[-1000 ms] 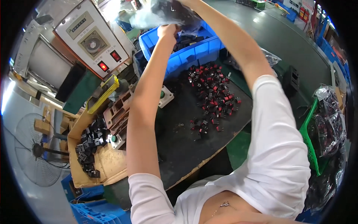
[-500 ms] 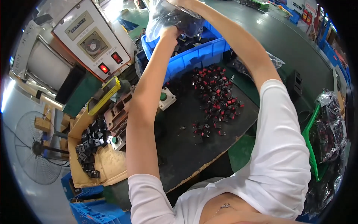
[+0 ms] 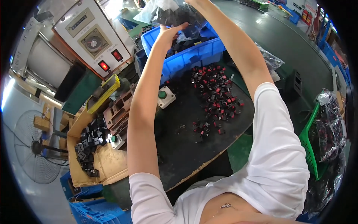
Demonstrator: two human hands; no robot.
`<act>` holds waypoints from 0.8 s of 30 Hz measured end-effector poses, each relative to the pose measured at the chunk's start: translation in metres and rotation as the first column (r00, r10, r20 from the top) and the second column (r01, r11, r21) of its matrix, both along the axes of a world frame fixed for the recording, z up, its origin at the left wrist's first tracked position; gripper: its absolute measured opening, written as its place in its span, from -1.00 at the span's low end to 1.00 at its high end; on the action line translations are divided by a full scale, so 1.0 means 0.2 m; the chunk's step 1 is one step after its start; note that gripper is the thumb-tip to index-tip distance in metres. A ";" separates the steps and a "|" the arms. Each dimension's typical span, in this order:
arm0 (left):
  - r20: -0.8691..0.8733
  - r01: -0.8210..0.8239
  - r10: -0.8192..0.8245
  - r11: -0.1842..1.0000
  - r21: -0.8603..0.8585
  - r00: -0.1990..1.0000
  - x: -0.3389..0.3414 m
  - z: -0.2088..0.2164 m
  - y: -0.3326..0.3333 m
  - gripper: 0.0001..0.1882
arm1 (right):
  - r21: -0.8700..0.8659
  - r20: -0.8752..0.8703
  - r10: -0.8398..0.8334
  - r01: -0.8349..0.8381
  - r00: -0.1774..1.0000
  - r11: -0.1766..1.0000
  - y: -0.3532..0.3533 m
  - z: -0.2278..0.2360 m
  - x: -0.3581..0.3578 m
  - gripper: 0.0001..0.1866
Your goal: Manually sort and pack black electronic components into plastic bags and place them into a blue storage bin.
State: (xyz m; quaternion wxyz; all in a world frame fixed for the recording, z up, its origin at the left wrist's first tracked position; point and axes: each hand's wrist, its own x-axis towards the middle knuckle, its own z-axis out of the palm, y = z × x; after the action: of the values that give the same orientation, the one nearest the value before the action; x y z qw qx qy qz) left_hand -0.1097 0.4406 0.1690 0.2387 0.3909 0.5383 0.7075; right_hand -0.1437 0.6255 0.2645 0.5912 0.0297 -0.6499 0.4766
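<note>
A clear plastic bag (image 3: 164, 16) filled with dark parts hangs over the far part of a blue plastic bin (image 3: 194, 59), in which loose black pieces (image 3: 182, 45) lie. The film is thin and slack, so a poor hold or a snag on the bin's rim could, I judge, tear it or let it slip. Were the bag to tilt toward the person, parts might drop outside the front wall and mix with the heap of small red-and-black components (image 3: 218, 91) just in front.

The left hand (image 3: 171, 33) is under the bag, thumb and fingers apart, touching its underside rather than closing round it, as far as shows. The right hand (image 3: 191, 1) is nearly all cut off by the upper edge, beside the bag; I cannot tell how its fingers stand or whether they grip the film.

The heap lies on a black work surface (image 3: 179, 153). Left of it sits a white box with a green push button (image 3: 166, 98); farther left, a cardboard box (image 3: 110, 164) contains black housings (image 3: 86, 149), below a control panel (image 3: 108, 46) with two red switches.
</note>
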 end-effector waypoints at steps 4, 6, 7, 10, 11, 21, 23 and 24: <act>-0.272 -0.240 0.170 0.937 -0.252 0.947 0.07 0.02 0.00 0.06 | -0.300 -0.121 0.318 -0.340 0.940 0.891 0.07 0.01 0.02 -0.77; -0.174 -0.150 0.114 0.965 -0.213 0.978 0.04 0.03 -0.07 0.02 | -0.470 -0.045 0.335 -0.316 0.941 0.824 -0.07 0.01 0.03 -0.79; -0.199 -0.131 0.082 0.961 -0.245 0.976 0.11 0.08 -0.10 -0.06 | -0.465 -0.046 0.326 -0.309 0.944 0.830 -0.05 0.03 0.05 -0.79; -0.256 0.094 -0.189 0.935 -0.343 0.948 0.04 0.05 0.00 -0.20 | -0.469 -0.083 0.338 -0.336 0.938 0.817 -0.03 0.08 0.10 -0.76; -0.270 0.091 -0.173 0.952 -0.291 0.947 0.04 0.02 0.02 -0.34 | -0.508 -0.053 0.372 -0.345 0.927 0.789 -0.04 0.10 0.12 -0.75; -0.769 -0.347 -0.105 0.848 -0.400 0.631 0.06 0.07 0.17 -0.41 | -0.363 -0.096 0.314 -0.327 0.945 0.873 0.29 0.10 0.05 -0.70; -0.923 -0.567 -0.098 0.763 -0.309 0.372 -0.01 0.08 0.09 -0.49 | -0.332 -0.025 0.291 -0.283 0.956 0.900 0.24 0.05 0.00 -0.68; -0.923 -0.575 -0.099 0.756 -0.312 0.371 -0.04 0.09 0.08 -0.49 | -0.285 0.051 0.234 -0.211 0.971 0.935 0.24 0.01 0.00 -0.67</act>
State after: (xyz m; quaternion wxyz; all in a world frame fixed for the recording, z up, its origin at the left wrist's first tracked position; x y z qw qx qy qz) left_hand -0.1169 0.4564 0.1873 -0.0945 0.5227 0.8232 0.2005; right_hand -0.1434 0.6730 0.2671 0.5037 -0.0001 -0.5936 0.6276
